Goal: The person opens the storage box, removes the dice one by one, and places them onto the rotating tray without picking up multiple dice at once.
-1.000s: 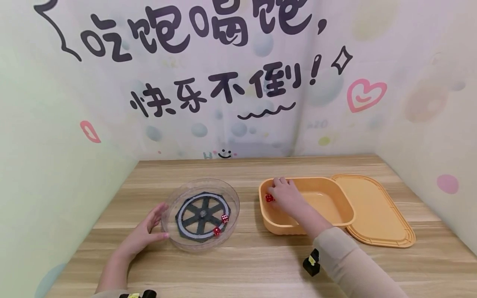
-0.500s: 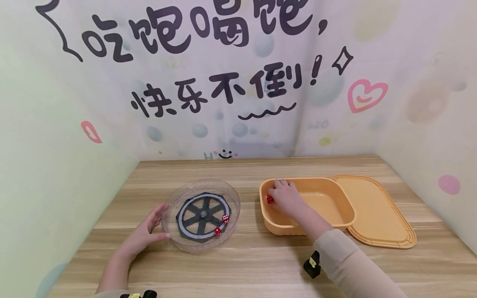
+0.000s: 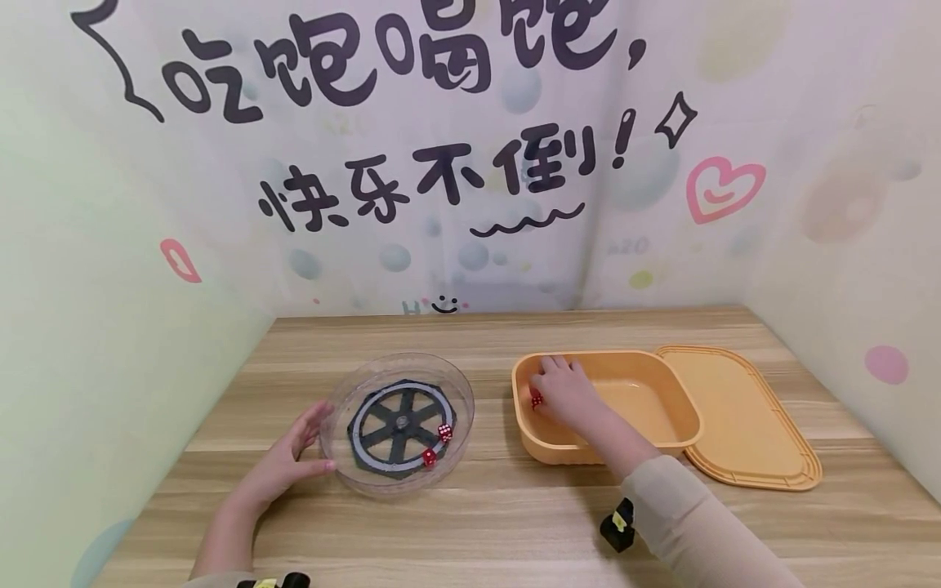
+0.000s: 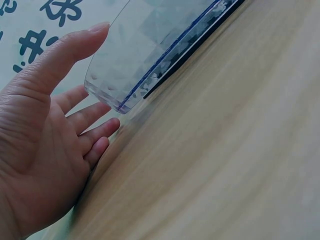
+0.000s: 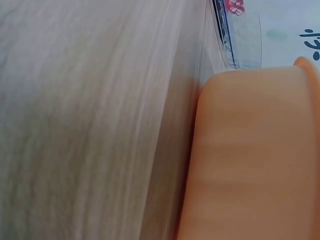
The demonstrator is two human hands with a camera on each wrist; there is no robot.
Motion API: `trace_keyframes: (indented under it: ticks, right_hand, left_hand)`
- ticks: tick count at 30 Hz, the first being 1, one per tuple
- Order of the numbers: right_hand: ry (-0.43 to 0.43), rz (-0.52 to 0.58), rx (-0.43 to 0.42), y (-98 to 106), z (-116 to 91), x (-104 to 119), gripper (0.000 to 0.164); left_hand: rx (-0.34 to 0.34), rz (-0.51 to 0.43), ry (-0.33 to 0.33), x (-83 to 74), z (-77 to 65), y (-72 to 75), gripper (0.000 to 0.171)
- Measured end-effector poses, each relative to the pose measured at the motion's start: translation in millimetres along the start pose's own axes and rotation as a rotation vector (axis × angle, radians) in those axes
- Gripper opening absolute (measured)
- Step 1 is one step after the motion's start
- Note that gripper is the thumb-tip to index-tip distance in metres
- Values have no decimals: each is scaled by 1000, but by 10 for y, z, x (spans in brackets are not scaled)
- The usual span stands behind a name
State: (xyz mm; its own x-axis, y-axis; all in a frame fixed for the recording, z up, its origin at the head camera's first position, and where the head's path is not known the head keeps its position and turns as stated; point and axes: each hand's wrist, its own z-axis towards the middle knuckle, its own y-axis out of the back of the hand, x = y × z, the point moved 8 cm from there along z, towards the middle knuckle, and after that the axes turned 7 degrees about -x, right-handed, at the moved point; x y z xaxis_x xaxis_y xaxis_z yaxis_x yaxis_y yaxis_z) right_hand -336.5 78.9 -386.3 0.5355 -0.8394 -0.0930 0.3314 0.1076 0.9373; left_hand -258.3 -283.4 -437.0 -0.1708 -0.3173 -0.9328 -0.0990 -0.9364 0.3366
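Note:
In the head view, my left hand (image 3: 294, 457) rests by the left side of a clear round dish (image 3: 338, 482), thumb and fingers spread at its wall. The left wrist view shows the same hand (image 4: 55, 130) with loosely extended fingers near the clear wall (image 4: 115, 65). Two red dice (image 3: 444, 433) lie in the dish, over a dark spoked wheel pattern (image 3: 401, 421). My right hand (image 3: 566, 392) reaches down into an orange box (image 3: 647, 408), at its left end. Red dice (image 3: 537, 400) show right beside its fingers; the back of the hand hides whether it grips any.
An orange lid (image 3: 757, 425) lies to the right of the box, against its side. Both containers stand on a wood-grain table (image 3: 470, 531), with a printed cloth (image 3: 441, 245) behind. The right wrist view mostly shows the outer wall of the orange box (image 5: 250, 150).
The red dice visible beside my right fingers have shifted slightly toward me and to the right within the orange box. My left hand and the clear dish have stayed in place.

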Motion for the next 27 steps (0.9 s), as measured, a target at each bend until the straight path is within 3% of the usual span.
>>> trace_keyframes:
  ticks: [10,15,21,27]
  right_hand:
    - [-22,20,41,-19,-11,-16,25]
    - [-23,40,31,4,-30,-27,28]
    - [-33,55,14,45,-35,-34,21]
    - [-13,89,-40,132,-35,-20,18]
  left_hand:
    - [-3,6,-9,-3,0,-3,93]
    - [-4,28,3,2,0,5,94]
    - [0,14,-16,-1,6,2,94]
    - [-1,29,5,33,13,4,94]
